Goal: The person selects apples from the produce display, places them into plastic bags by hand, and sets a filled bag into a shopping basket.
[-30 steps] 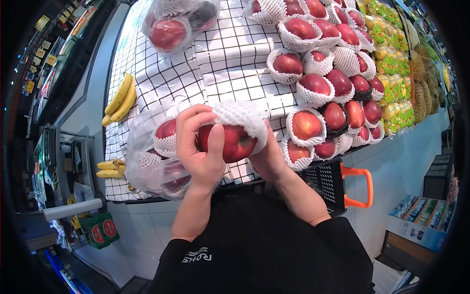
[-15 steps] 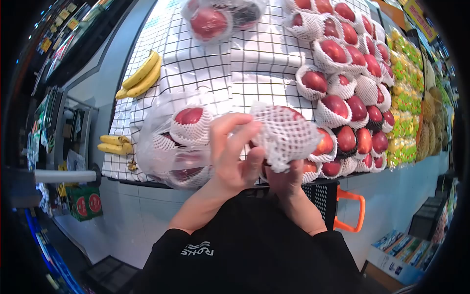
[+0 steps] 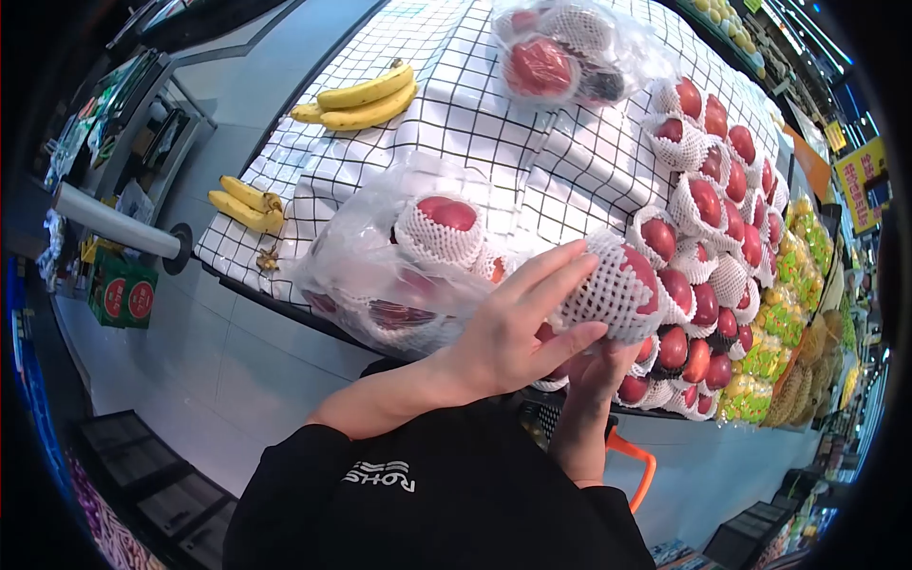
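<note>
A large red mango-like fruit (image 3: 613, 290) in a white foam net is held up at the front of the display. My right hand (image 3: 600, 372) supports it from below, fingers partly hidden behind it. My left hand (image 3: 518, 323) holds its left side, long fingers along the net's upper edge and thumb lower down. Close to the left wrist lies a clear plastic bag (image 3: 347, 256) with several netted red fruits in it. Beyond the held fruit, rows of netted red fruits (image 3: 703, 304) cover the right part of the display.
A checked cloth (image 3: 475, 142) covers the display. Two banana bunches, one farther (image 3: 370, 100) and one nearer (image 3: 247, 204), lie at the left. Another bag of red fruit (image 3: 541, 66) sits at the back. Packed yellow-green goods (image 3: 784, 294) stand right; an orange handle (image 3: 632, 465) is below.
The view has turned, and the display now looks tilted. The held fruit appears farther right, its red side showing more. My left fingers have straightened along the net.
</note>
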`<state>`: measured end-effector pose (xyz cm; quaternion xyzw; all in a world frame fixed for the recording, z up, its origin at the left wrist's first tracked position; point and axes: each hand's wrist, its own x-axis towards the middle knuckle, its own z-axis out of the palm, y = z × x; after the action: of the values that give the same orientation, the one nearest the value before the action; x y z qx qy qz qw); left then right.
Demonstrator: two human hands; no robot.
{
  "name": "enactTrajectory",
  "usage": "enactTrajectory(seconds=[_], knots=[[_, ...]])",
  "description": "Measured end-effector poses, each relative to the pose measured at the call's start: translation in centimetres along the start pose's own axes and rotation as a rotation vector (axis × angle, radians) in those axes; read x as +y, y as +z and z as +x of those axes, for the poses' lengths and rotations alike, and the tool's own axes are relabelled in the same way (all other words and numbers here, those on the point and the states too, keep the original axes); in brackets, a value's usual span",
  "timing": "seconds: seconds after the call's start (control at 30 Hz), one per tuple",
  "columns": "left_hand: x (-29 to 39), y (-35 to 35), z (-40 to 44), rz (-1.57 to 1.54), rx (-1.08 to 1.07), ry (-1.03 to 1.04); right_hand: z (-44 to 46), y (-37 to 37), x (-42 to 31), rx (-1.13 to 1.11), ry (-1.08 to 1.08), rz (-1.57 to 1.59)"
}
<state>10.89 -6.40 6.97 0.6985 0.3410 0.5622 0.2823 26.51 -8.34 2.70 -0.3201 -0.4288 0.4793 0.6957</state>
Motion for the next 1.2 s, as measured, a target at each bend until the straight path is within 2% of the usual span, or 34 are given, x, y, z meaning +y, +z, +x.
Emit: enactTrajectory(seconds=[0.07, 0.13, 0.2, 0.33, 0.37, 0.43, 0.5, 0.53, 0.57, 0.63, 0.67, 0.73, 0.77, 0.87, 1.0, 1.07, 1.13, 1.2], knots=[[0.1, -0.9, 0.1, 0.02, -0.046, 0.049, 1.1, 0.5, 0.0, -0.026, -0.015, 0.049], [0.4, -2.6, 0.6, 0.039, -0.008, 0.04, 2.0, 0.9, -0.4, -0.047, 0.074, 0.126], [0.3, -6.2, 1.3, 0.387, -0.185, 0.242, 3.9, 1.5, 0.0, -0.057, 0.057, 0.118], [0.4, -12.1, 2.3, 0.686, -0.381, 0.256, 7.5, 4.1, 0.3, -0.136, 0.134, -0.043], [0.3, -13.0, 2.2, 0.675, -0.398, 0.259, 8.1, 5.1, 0.3, -0.186, 0.168, -0.106], [0.0, -14.4, 2.3, 0.773, -0.572, 0.247, 9.0, 7.2, 0.4, -0.222, 0.2, -0.168], [-0.6, -15.0, 2.3, 0.73, -0.606, 0.306, 9.3, 9.2, 0.9, -0.381, 0.279, -0.253], [-1.0, -15.2, 2.3, 0.692, -0.627, 0.357, 9.3, 9.6, 1.5, -0.366, 0.278, -0.253], [-1.4, -15.1, 2.2, 0.685, -0.637, 0.365, 9.2, 9.9, 2.2, -0.465, 0.247, -0.303], [-1.9, -14.8, 1.6, 0.563, -0.457, 0.451, 9.5, 9.9, 2.8, -0.641, 0.215, -0.45], [-1.8, -14.9, 1.5, 0.555, -0.462, 0.456, 9.4, 9.7, 2.8, -0.631, 0.215, -0.453], [-1.7, -15.1, 1.4, 0.497, -0.357, 0.509, 9.4, 9.0, 2.7, -0.87, 0.192, -0.457], [-2.3, -14.9, 1.4, 0.473, -0.304, 0.589, 9.7, 8.6, 2.7, -0.982, 0.094, -0.535], [-1.7, -15.0, 1.7, 0.449, -0.367, 0.629, 9.5, 8.9, 1.3, -1.203, 0.006, -0.652], [-1.0, -14.1, 1.4, 0.416, -0.306, 0.671, 10.1, 8.7, 0.4, -1.318, 0.042, -0.738], [-0.8, -13.9, 1.7, 0.435, -0.318, 0.685, 10.3, 9.3, -0.2, -1.413, 0.223, -0.901], [-0.8, -13.5, 1.9, 0.434, -0.282, 0.678, 9.8, 9.9, -0.7, -1.408, 0.186, -0.914], [-1.0, -13.3, 2.2, 0.436, -0.293, 0.661, 9.2, 10.1, -1.2, -1.4, 0.041, -1.063]])
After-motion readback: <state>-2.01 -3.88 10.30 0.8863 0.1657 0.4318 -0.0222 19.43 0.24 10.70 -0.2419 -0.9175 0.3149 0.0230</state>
